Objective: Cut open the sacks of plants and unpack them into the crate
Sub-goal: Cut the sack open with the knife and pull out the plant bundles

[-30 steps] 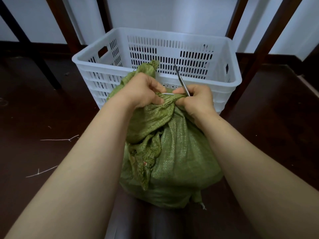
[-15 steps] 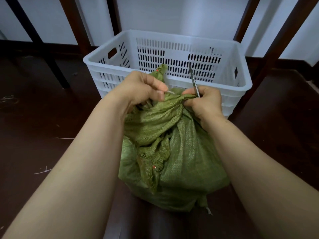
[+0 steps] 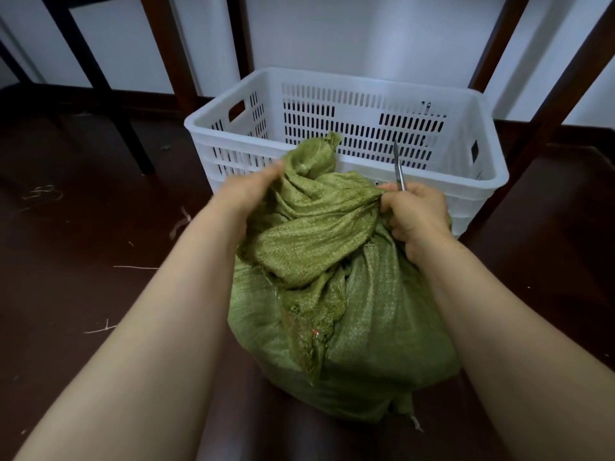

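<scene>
The green woven sack (image 3: 332, 311) stands full and bulging on the dark floor (image 3: 83, 227), in the middle of the view between the person's two forearms and just in front of the white crate (image 3: 492, 181). Its top is gathered into loose folds, and a bunched tuft at the mouth rises in front of the crate's near rim. A frayed flap of the same cloth hangs down the front of the sack.

The left hand (image 3: 246, 191), somewhat blurred, has its grip closed on the gathered cloth at the left side of the sack's mouth, with the fingertips hidden in the folds. The right hand (image 3: 412, 211) is clenched at the right side of the mouth: its grip holds a pair of scissors (image 3: 398, 168) and also pinches a fold of the sack. The thin blades lie together and point up, in front of the crate's inside wall.

The crate has slotted walls and a handle hole in its left side, and it stands on the floor near the pale wall (image 3: 366, 34). Dark wooden legs (image 3: 166, 44) rise behind it and to either side. Short pale strings (image 3: 136, 267) lie scattered on the floor toward its left edge, well apart from the sack
</scene>
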Action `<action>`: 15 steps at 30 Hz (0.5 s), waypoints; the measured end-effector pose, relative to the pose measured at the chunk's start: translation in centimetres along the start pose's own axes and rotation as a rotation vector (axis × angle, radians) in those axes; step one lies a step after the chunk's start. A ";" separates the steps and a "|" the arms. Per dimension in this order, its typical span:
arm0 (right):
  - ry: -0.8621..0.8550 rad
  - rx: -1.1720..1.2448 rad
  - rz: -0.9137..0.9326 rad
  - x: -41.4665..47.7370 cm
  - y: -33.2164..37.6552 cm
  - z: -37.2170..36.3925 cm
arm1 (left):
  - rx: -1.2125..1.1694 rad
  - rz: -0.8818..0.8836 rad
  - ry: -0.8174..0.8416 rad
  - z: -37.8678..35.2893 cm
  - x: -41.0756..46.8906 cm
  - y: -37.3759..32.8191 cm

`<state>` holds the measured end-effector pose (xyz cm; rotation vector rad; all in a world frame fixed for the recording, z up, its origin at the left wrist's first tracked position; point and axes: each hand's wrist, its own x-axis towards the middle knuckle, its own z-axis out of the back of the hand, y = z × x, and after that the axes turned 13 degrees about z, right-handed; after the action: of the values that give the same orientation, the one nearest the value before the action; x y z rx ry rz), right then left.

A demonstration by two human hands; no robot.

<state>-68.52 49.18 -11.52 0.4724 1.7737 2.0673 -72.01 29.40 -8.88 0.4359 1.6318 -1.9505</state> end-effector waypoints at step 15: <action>-0.021 0.658 -0.089 0.9 4.6 2.5 | 0.182 -0.493 0.305 -4.8 -4.1 -2.0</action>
<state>-68.38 51.10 -6.59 0.5686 2.3936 1.3734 -70.43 35.11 -5.90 0.4501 1.8926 -2.5118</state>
